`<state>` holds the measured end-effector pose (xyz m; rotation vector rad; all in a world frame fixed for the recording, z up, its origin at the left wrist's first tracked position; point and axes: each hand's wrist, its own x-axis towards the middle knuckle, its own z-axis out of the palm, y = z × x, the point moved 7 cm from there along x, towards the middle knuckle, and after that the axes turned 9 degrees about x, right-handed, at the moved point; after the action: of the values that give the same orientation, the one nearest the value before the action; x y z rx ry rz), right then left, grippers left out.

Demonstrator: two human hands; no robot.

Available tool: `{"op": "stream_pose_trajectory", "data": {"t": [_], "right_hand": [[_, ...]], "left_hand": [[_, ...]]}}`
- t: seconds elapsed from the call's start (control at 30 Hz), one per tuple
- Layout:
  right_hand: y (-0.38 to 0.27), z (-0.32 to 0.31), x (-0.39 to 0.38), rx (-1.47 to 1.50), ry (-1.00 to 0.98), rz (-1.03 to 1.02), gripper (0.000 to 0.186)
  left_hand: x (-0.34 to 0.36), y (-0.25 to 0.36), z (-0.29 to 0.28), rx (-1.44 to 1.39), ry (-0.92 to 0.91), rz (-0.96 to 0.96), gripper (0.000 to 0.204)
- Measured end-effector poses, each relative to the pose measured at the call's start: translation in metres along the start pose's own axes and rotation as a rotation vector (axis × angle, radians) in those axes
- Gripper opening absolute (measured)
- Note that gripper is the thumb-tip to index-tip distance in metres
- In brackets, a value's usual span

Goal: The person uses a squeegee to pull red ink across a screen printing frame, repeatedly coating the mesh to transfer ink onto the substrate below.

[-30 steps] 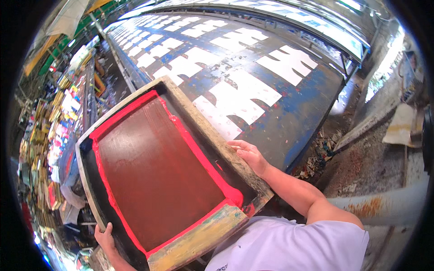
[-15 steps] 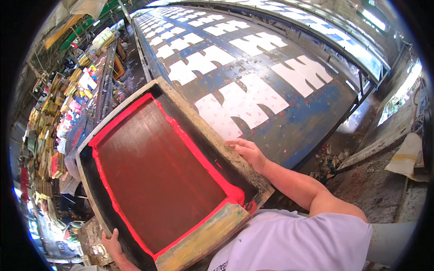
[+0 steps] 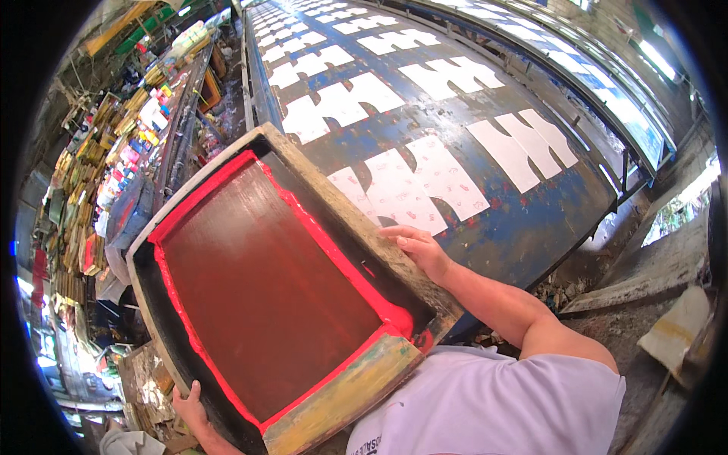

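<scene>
A large wooden-framed printing screen is held tilted in front of me, with dark red mesh and a bright red ink border along its inner edges. My left hand grips the frame's lower left side, thumb on top and the other fingers hidden beneath. On the opposite side my right hand is closed around the upper right rail. Just beyond the frame, white fabric pieces with small reddish prints lie flat on a long blue-and-grey table.
More white cut pieces run in rows down the table. At the left stand shelves crowded with wooden frames and colourful bottles. A metal rail edges the table's right side, and a pale cloth hangs at the far right.
The view has turned slightly, so the table and fabric pieces appear shifted right. The printing screen stays in both hands in nearly the same pose.
</scene>
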<state>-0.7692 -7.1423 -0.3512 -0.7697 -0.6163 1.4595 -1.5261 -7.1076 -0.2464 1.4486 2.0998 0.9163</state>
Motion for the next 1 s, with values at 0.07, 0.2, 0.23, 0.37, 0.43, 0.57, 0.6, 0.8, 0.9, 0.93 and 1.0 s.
{"op": "stream_pose_trajectory", "data": {"t": [0.07, 0.2, 0.23, 0.37, 0.43, 0.57, 0.6, 0.8, 0.9, 0.93, 1.0], "right_hand": [[-0.012, -0.021, 0.01, 0.02, -0.019, 0.024, 0.056], [-0.04, -0.051, 0.022, 0.059, -0.036, 0.072, 0.055], [-0.045, -0.058, 0.022, 0.056, -0.039, 0.074, 0.054], [-0.053, -0.077, 0.016, 0.093, -0.014, 0.024, 0.054], [-0.056, -0.085, 0.01, 0.073, -0.008, 0.001, 0.054], [-0.073, -0.101, -0.011, -0.035, 0.076, -0.043, 0.055], [-0.081, -0.102, -0.018, -0.006, 0.062, -0.064, 0.055], [-0.12, -0.126, -0.063, -0.022, 0.168, -0.106, 0.055], [-0.134, -0.141, -0.079, 0.001, 0.181, -0.147, 0.054], [-0.138, -0.148, -0.085, 0.009, 0.19, -0.157, 0.054], [-0.15, -0.166, -0.096, 0.016, 0.198, -0.18, 0.054]], "left_hand": [[-0.021, 0.013, 0.009, 0.02, 0.025, -0.006, 0.037], [-0.051, 0.046, 0.033, 0.036, 0.084, 0.009, 0.033], [-0.055, 0.054, 0.038, 0.018, 0.068, -0.007, 0.034], [-0.062, 0.086, 0.045, 0.062, 0.059, -0.007, 0.038], [-0.058, 0.101, 0.053, 0.037, 0.046, 0.07, 0.038], [-0.034, 0.106, 0.09, 0.043, 0.01, 0.062, 0.036], [-0.029, 0.106, 0.102, 0.025, -0.008, 0.066, 0.035], [-0.017, 0.12, 0.169, -0.064, -0.127, 0.07, 0.033], [-0.012, 0.143, 0.195, -0.056, -0.154, 0.105, 0.035], [-0.011, 0.149, 0.203, -0.055, -0.162, 0.093, 0.035], [-0.012, 0.168, 0.221, -0.052, -0.173, 0.16, 0.035]]}}
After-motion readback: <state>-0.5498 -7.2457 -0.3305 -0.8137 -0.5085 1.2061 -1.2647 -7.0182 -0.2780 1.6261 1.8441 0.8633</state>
